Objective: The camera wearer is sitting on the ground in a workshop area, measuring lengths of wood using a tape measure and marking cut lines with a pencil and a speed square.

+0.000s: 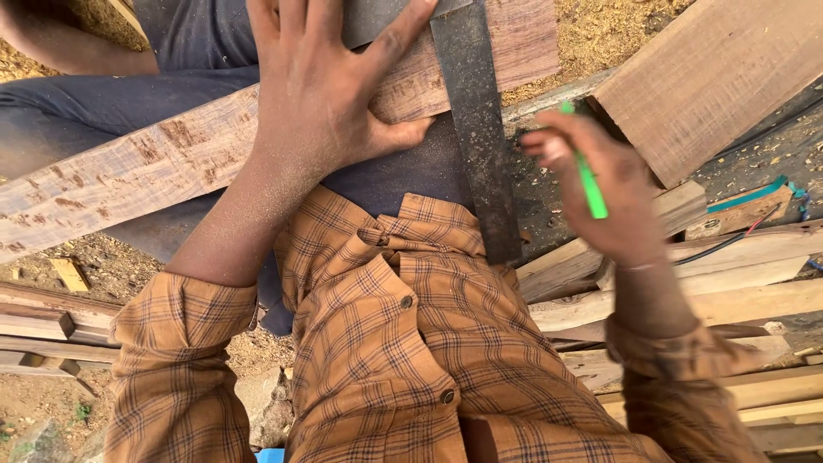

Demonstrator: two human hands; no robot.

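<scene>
Head view showed the left hand [321, 94] spread flat, pinning a dark metal square [476, 129] on the rough brown wooden plank [129, 176], while the right hand [600, 193] gripped a green pencil [590, 184] beside the blade, no drawn line visible.

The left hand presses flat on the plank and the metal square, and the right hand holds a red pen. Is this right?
Not quite. In the head view the pen in the right hand is green, not red. The left hand does press flat on the plank and the metal square.
</scene>
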